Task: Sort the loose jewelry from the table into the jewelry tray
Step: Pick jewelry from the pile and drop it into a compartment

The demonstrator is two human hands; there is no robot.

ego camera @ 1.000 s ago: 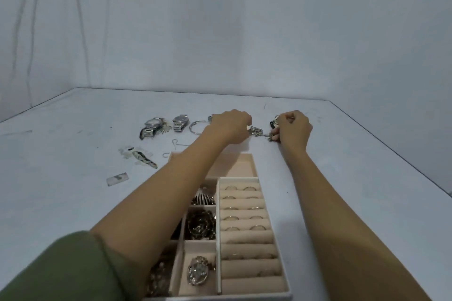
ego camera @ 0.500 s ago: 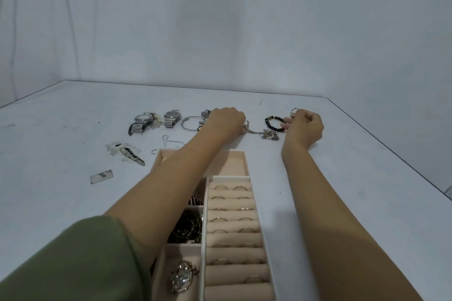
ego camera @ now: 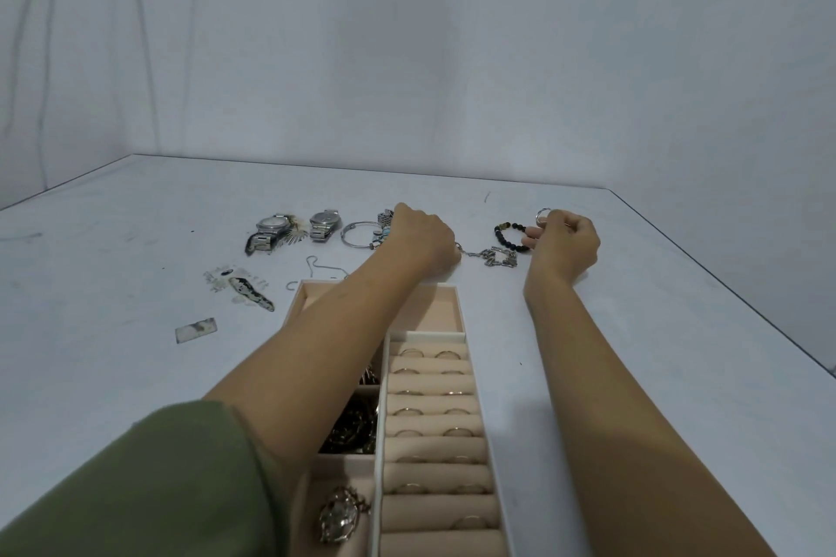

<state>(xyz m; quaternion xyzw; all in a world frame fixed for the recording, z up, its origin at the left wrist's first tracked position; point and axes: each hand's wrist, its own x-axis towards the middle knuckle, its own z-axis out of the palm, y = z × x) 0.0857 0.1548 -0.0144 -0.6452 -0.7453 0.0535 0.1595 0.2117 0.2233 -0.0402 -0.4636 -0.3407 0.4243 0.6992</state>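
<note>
Head view: the left hand (ego camera: 423,242) is lying knuckles-up beyond the tray (ego camera: 470,317), fingers curling around one end of a chain (ego camera: 493,256) that is trailing right across the surface (ego camera: 135,375). The right hand (ego camera: 565,244) is pinching a ring (ego camera: 543,214). A bead bracelet (ego camera: 509,235) is lying between the hands. Two watches (ego camera: 271,231) and a bangle (ego camera: 357,233) are sitting left of the left hand. The left forearm (ego camera: 325,344) is crossing the tray, hiding part of its left compartments.
</note>
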